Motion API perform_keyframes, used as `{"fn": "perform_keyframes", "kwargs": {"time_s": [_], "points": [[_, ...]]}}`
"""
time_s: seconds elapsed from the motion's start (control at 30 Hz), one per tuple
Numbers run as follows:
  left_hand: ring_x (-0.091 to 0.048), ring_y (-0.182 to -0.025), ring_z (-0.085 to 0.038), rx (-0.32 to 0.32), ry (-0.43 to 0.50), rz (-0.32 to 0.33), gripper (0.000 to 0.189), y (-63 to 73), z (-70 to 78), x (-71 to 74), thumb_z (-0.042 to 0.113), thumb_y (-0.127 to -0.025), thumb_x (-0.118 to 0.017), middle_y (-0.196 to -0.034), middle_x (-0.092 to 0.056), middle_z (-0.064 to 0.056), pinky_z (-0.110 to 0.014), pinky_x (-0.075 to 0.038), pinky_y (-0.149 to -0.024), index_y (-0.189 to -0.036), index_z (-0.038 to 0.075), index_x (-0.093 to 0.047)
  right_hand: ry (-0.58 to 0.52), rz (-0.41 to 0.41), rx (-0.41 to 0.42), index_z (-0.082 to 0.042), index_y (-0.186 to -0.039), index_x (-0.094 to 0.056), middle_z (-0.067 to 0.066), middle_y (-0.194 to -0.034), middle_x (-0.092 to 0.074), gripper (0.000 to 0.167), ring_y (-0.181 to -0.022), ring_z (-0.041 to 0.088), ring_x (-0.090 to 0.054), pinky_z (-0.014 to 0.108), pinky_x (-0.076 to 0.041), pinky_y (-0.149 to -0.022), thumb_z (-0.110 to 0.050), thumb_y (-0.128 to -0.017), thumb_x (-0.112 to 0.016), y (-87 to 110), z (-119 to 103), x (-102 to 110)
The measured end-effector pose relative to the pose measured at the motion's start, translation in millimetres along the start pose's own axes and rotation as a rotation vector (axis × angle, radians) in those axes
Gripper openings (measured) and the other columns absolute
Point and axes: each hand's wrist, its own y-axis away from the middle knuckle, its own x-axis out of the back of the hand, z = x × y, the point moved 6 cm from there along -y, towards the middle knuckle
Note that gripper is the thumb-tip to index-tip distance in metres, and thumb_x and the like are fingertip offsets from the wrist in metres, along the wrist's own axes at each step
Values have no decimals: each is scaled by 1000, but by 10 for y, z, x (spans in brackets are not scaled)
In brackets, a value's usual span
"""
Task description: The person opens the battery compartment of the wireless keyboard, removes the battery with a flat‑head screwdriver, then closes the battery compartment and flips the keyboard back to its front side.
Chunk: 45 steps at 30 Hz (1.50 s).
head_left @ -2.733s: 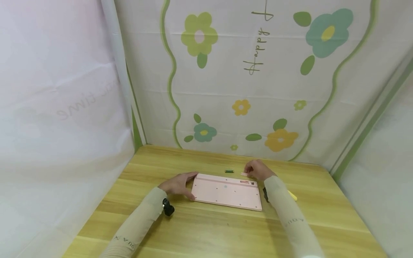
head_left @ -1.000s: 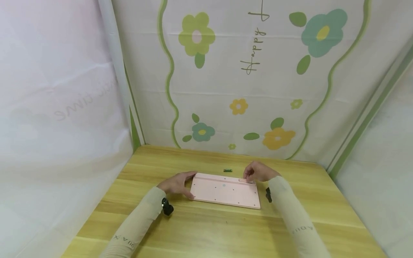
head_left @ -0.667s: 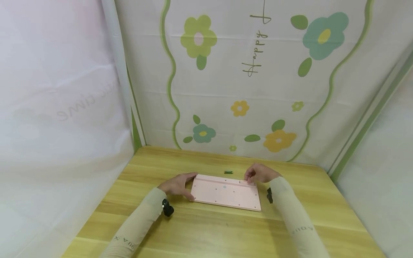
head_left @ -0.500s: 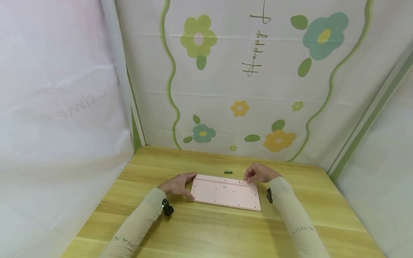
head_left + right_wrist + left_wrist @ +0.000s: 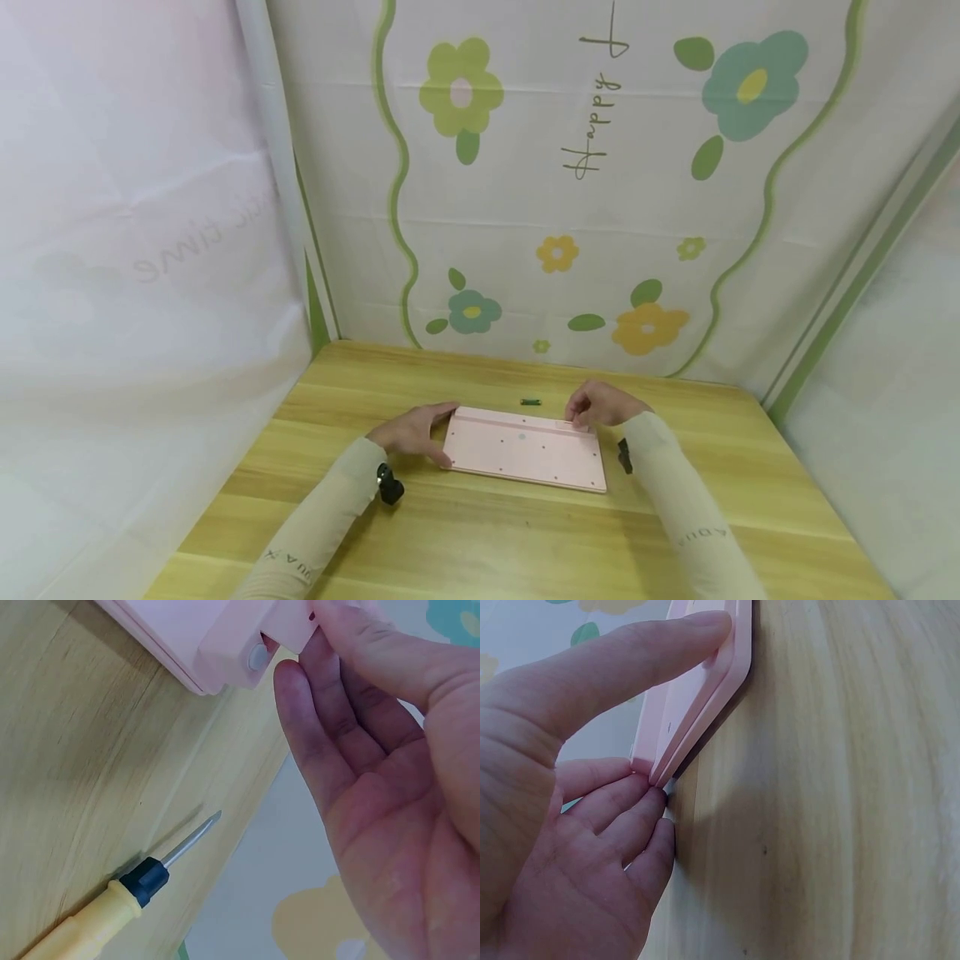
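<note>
A pink keyboard (image 5: 495,454) lies underside up on the table, small screws dotting its back. My left hand (image 5: 408,429) grips its left end, thumb at the near corner and fingers at the far one; the left wrist view shows the thumb (image 5: 637,660) on the pink edge. At the raised far right part, my right hand (image 5: 603,402) pinches a small pink battery cover (image 5: 292,626) with a hole in it. In the right wrist view the cover sits tilted at the housing, one edge lifted. The battery compartment beneath is mostly hidden.
A green battery (image 5: 531,402) lies just beyond the keyboard's far edge. A yellow-handled screwdriver (image 5: 90,922) rests on the wooden table (image 5: 480,550) near the right hand. Flower-printed cloth (image 5: 517,192) stands behind the table, with pale cloth at both sides.
My right hand has brought the battery cover from beyond the far edge onto the keyboard's compartment, which showed uncovered before. The cover now lies closer over it. The left hand has stayed put.
</note>
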Motion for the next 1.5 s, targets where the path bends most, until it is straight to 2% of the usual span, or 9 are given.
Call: {"fn": "perform_keyframes", "kwargs": {"time_s": [0.23,0.5,0.8,0.93,1.03,1.07,1.17,1.3,1.5], "points": [[-30,-161,-36,-1,-8,1,119,-12,6,1,29,-69,-101,-173,-33,-13,-54,-29,-131,-166,12,-34,11,19,21,-3,-95,-80,5,-89,-76,6,-77,11,-60,20,-54,-69,2,-93,-76,16,2,6],[-32,-161,-36,-36,-15,-7,117,-32,8,-2,30,-71,-100,-173,-34,-13,-53,-30,-131,-165,9,-34,62,95,43,-6,-97,-83,7,-95,-79,12,-82,12,-68,23,-60,-71,2,-92,-77,84,-34,-49],[-30,-161,-35,-29,-31,-2,117,-60,-10,40,31,-70,-101,-173,-34,-12,-54,-28,-132,-165,10,-35,234,213,132,-5,-106,-83,6,-102,-78,18,-93,16,-72,33,-65,-83,4,-93,-75,179,-40,-134],[-30,-161,-36,-24,-25,1,117,-50,-19,44,31,-70,-101,-173,-34,-13,-55,-28,-132,-165,10,-35,245,242,101,-6,-109,-83,5,-104,-78,19,-96,17,-70,35,-63,-85,3,-93,-75,212,1,-171],[-31,-161,-36,-27,-21,2,117,-38,-13,47,30,-70,-101,-173,-34,-14,-54,-28,-132,-165,8,-35,257,262,93,-5,-108,-83,4,-100,-77,18,-92,15,-69,32,-62,-82,1,-93,-76,221,1,-190],[-31,-161,-37,-29,-21,2,117,-36,-10,47,30,-71,-100,-173,-34,-14,-54,-29,-131,-165,8,-35,259,267,95,-5,-107,-83,3,-98,-76,17,-89,13,-67,30,-61,-79,1,-93,-76,223,-9,-194],[-31,-161,-36,-33,-23,1,117,-31,-11,48,30,-71,-100,-173,-34,-14,-54,-29,-131,-165,8,-34,300,258,135,-5,-90,-83,-1,-87,-69,11,-77,7,-56,21,-53,-68,3,-92,-76,211,-59,-219],[-31,-161,-36,-32,-28,-2,117,-8,-6,47,29,-71,-100,-173,-34,-13,-54,-29,-132,-165,8,-34,400,238,202,-7,-67,-68,-1,-76,-57,28,-68,6,-41,18,-38,-59,6,-91,-75,196,-147,-266],[-30,-161,-37,-38,-24,-15,116,30,28,48,28,-73,-99,-173,-33,-14,-55,-28,-132,-165,7,-34,515,257,241,-9,-63,-66,-1,-75,-55,34,-65,6,-38,18,-36,-57,2,-94,-74,211,-192,-327]]}}
